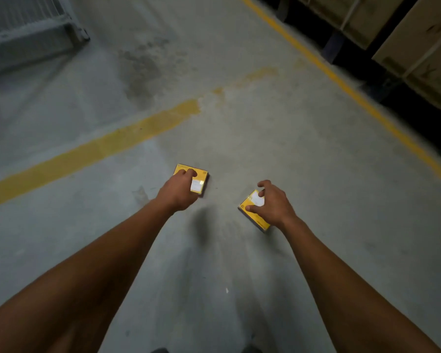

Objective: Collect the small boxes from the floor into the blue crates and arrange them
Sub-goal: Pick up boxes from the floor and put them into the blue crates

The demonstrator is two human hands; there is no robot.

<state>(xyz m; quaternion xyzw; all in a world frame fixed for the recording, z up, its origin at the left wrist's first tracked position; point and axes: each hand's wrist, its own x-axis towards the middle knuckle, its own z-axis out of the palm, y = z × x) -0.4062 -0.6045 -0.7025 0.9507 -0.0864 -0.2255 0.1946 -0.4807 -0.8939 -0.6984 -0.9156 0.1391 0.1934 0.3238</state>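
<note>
Head view looks down two bare forearms to a grey concrete floor (pixel 265 138), where the broad yellow line (pixel 92 149) serves as the landmark. On the near side of that line lie two small yellow boxes, apart from each other. The left hand (pixel 178 192) has its fingers curled over the left box (pixel 197 180), grasping it from above; the right hand (pixel 270 205) is clawed over the right box (pixel 255 212), thumb on its near face and fingers arched at its far edge, so the grip looks not quite closed, though I cannot tell whether either box has left the floor. Taking one box per hand probably saves a trip. No blue crate shows, so the carry target is out of sight. Beyond the line, far left, stands a grey metal frame (pixel 31 31); far right, past a thinner yellow stripe (pixel 341 80), strapped cardboard cartons (pixel 418 47) sit on racking. Nothing blocks the hands.
</note>
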